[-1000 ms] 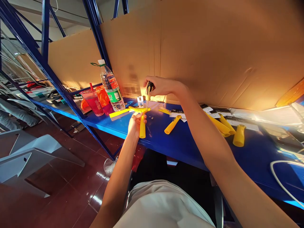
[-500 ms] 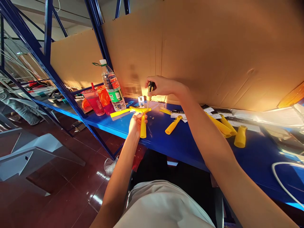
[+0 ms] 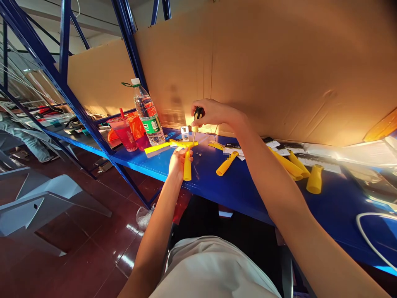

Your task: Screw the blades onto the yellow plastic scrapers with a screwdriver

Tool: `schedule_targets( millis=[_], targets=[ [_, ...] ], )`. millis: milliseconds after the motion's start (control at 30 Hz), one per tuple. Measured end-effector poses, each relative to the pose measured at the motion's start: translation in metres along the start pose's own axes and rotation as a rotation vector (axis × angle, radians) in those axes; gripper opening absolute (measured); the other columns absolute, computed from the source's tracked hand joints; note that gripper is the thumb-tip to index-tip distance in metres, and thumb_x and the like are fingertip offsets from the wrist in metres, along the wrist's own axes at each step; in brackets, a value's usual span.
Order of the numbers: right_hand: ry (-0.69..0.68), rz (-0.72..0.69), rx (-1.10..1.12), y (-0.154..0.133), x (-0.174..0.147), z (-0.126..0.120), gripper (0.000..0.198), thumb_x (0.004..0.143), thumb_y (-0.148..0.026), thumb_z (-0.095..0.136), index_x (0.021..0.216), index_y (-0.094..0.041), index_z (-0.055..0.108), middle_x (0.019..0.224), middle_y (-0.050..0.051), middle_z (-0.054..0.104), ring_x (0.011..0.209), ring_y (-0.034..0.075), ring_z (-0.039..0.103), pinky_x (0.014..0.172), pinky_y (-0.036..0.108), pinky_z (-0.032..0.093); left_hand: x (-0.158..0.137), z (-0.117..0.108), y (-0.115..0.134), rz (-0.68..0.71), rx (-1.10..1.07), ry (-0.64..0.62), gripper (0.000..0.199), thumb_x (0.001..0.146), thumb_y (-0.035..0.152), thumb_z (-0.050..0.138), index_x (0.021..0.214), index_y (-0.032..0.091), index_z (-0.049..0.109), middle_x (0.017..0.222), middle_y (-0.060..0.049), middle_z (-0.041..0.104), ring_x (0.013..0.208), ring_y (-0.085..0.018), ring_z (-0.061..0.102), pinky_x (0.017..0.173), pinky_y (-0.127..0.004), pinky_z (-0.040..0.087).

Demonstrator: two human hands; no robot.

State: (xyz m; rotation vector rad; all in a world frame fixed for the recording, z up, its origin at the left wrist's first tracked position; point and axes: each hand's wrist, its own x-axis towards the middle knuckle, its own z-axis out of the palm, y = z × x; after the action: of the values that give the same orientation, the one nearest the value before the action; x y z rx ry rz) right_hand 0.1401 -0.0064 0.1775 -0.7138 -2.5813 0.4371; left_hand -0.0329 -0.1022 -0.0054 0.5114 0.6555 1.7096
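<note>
My left hand (image 3: 177, 162) is closed around the neck of a yellow T-shaped tool (image 3: 187, 167), whose tubular handle points toward me. Its long yellow arm (image 3: 157, 147) reaches out to the left. Above it, my right hand (image 3: 209, 112) grips the black-and-yellow handle of a screwdriver (image 3: 199, 112). The screwdriver stands nearly upright, its shaft meeting the right part of the tool's crosspiece; the exact tip contact is too small to make out. Tiny loose bits (image 3: 199, 154) lie on the blue surface beside the tool.
Another yellow handle (image 3: 227, 164) lies to the right, with several more yellow pieces (image 3: 314, 180) beyond my right forearm. A water bottle (image 3: 149, 116) and a red cup (image 3: 124, 134) stand at the left of the blue bench (image 3: 211, 184). Cardboard (image 3: 263, 74) walls the back.
The fingers of my right hand have shifted slightly around the screwdriver handle. The tool in my left hand stays in nearly the same place.
</note>
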Motion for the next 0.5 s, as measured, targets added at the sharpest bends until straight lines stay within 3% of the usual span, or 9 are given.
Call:
schedule_targets(
  millis=[500],
  targets=[
    [-0.001,0.065,-0.003,-0.0007,-0.0043,-0.0021,0.040,0.086,-0.043,0.093,0.101,-0.023,0.062,0.083,0.002,0.076,0.077,0.026,0.080,0.061,0.032,0.049,-0.0028,0.0034,0.0010,0.009,0.006,0.013,0.030,0.085,0.002,0.072,0.110,0.017,0.065,0.107,-0.011,0.079,0.067,-0.013,0.066,0.050,-0.020,0.047]
  ],
)
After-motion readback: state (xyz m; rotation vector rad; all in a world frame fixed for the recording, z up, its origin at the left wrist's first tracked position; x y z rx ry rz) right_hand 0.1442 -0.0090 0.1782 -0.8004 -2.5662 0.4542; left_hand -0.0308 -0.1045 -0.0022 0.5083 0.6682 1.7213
